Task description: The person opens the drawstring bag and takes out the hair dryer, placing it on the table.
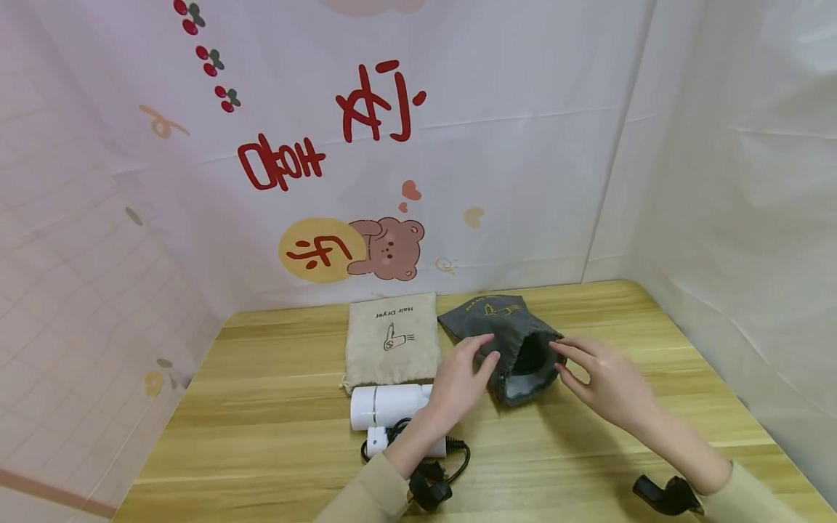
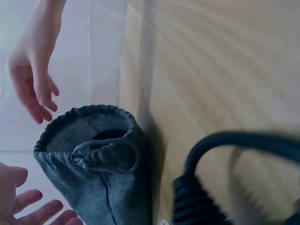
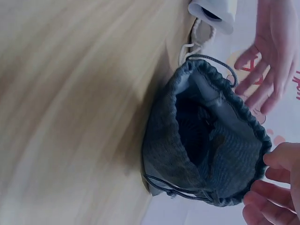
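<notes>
A dark grey drawstring bag with a yellow hair dryer print lies on the table, its gathered mouth wide open towards me. Inside it a black rounded object shows, partly hidden by the cloth. My left hand is beside the mouth on the left, fingers spread and apart from the cloth in the left wrist view. On the opposite side is my right hand, loosely bent, fingertips close to the rim and holding nothing. Under my left forearm lies a white hair dryer, partly hidden, with its black cord.
A beige drawstring bag marked "Hair Dryer" lies flat at the back, behind the white dryer. A black curved piece shows by my right sleeve. White printed cloth walls the table's back and sides.
</notes>
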Motion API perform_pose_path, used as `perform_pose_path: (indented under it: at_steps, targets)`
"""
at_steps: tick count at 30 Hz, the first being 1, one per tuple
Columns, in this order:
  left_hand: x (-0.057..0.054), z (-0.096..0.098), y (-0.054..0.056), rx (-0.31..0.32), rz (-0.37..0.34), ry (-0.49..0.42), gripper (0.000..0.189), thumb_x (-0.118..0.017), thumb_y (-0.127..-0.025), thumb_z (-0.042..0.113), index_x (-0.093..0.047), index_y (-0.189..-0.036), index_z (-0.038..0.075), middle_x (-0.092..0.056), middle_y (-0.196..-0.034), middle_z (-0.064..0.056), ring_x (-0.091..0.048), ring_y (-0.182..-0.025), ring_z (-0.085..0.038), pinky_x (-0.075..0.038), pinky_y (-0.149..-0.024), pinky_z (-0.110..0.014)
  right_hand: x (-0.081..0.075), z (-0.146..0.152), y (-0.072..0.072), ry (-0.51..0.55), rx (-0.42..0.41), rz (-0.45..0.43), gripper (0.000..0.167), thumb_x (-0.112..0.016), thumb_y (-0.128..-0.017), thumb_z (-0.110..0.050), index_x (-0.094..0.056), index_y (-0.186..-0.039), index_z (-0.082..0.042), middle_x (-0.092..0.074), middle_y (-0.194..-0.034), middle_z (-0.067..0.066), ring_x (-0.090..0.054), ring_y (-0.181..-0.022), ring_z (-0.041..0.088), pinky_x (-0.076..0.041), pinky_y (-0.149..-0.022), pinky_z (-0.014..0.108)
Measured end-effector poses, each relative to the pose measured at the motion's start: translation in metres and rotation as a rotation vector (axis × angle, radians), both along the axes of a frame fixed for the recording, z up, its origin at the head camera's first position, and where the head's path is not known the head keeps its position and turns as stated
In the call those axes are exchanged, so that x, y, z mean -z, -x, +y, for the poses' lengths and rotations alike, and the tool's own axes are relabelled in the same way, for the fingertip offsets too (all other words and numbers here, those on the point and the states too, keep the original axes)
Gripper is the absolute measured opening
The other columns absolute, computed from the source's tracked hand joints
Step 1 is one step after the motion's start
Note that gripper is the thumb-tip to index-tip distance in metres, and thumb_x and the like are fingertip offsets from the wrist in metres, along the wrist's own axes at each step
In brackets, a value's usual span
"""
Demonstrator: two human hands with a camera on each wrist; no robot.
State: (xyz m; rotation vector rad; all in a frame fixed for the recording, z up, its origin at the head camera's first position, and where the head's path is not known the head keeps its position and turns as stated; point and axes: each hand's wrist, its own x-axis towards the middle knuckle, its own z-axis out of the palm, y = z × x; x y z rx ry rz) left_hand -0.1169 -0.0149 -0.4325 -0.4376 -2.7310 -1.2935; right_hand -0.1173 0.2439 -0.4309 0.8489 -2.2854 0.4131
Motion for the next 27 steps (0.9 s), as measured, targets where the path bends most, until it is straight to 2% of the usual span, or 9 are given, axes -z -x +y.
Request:
perform_pose_path:
  at_steps: [5, 10, 15, 19, 22, 24, 27]
  targets:
    - [-0.006, 0.004, 0.013, 0.015, -0.013, 0.009, 0.044, -0.056, -0.110, 0.037, -0.059, -0.150, 0.019, -0.061, -0.153, -0.004, -0.059, -0.142, -0.026, -0.052, -0.115, -0.049, 0.006, -0.005, -0.003, 0.032, 0.027, -0.023, 0.045, -0.090, -0.068, -0.004, -0.079, -0.112, -0.003, -0.078, -0.101, 0.011, -0.077, -0.084, 0.028, -0.062, -0.067, 0.043]
    - [-0.010, 0.008, 0.026, 0.015, -0.038, -0.006, 0.046, -0.054, -0.110, 0.039, -0.058, -0.151, 0.019, -0.059, -0.155, -0.005, -0.056, -0.146, -0.027, -0.050, -0.117, -0.049, 0.011, -0.012, -0.006, 0.072, 0.046, -0.066, 0.042, -0.090, -0.073, -0.005, -0.079, -0.113, -0.003, -0.079, -0.101, 0.011, -0.078, -0.087, 0.029, -0.064, -0.071, 0.046]
    - [-0.015, 0.016, 0.039, 0.005, -0.054, 0.036, 0.049, -0.054, -0.109, 0.043, -0.056, -0.152, 0.019, -0.057, -0.157, -0.005, -0.055, -0.147, -0.029, -0.049, -0.118, -0.051, 0.016, -0.017, -0.007, 0.116, 0.080, -0.115, 0.040, -0.089, -0.076, -0.005, -0.079, -0.115, -0.003, -0.080, -0.103, 0.013, -0.078, -0.091, 0.032, -0.064, -0.074, 0.049]
    - [-0.019, 0.026, 0.049, 0.010, -0.118, 0.094, 0.056, -0.059, -0.106, 0.046, -0.053, -0.155, 0.020, -0.051, -0.162, -0.009, -0.049, -0.151, -0.033, -0.046, -0.120, -0.054, 0.020, -0.018, -0.006, 0.130, 0.122, -0.170, 0.038, -0.087, -0.080, -0.007, -0.078, -0.117, -0.003, -0.079, -0.107, 0.014, -0.077, -0.095, 0.035, -0.063, -0.076, 0.052]
    - [-0.018, 0.034, 0.053, 0.001, -0.162, 0.182, 0.061, -0.064, -0.103, 0.049, -0.052, -0.155, 0.020, -0.049, -0.163, -0.010, -0.046, -0.152, -0.035, -0.047, -0.119, -0.054, 0.024, -0.019, -0.004, 0.133, 0.151, -0.205, 0.036, -0.086, -0.083, -0.009, -0.078, -0.118, -0.004, -0.079, -0.108, 0.014, -0.077, -0.095, 0.035, -0.063, -0.077, 0.052]
    - [-0.014, 0.038, 0.054, -0.015, -0.158, 0.250, 0.060, -0.068, -0.101, 0.048, -0.055, -0.153, 0.021, -0.052, -0.159, -0.009, -0.048, -0.149, -0.034, -0.051, -0.116, -0.050, 0.026, -0.019, -0.002, 0.133, 0.169, -0.218, 0.035, -0.085, -0.084, -0.010, -0.078, -0.118, -0.004, -0.078, -0.108, 0.014, -0.077, -0.094, 0.034, -0.063, -0.076, 0.052]
    - [-0.006, 0.042, 0.057, -0.046, -0.102, 0.328, 0.052, -0.072, -0.099, 0.043, -0.064, -0.145, 0.020, -0.061, -0.148, -0.008, -0.053, -0.140, -0.031, -0.056, -0.107, -0.043, 0.028, -0.021, 0.001, 0.126, 0.191, -0.233, 0.034, -0.085, -0.085, -0.011, -0.078, -0.118, -0.003, -0.078, -0.109, 0.015, -0.077, -0.095, 0.035, -0.063, -0.076, 0.051]
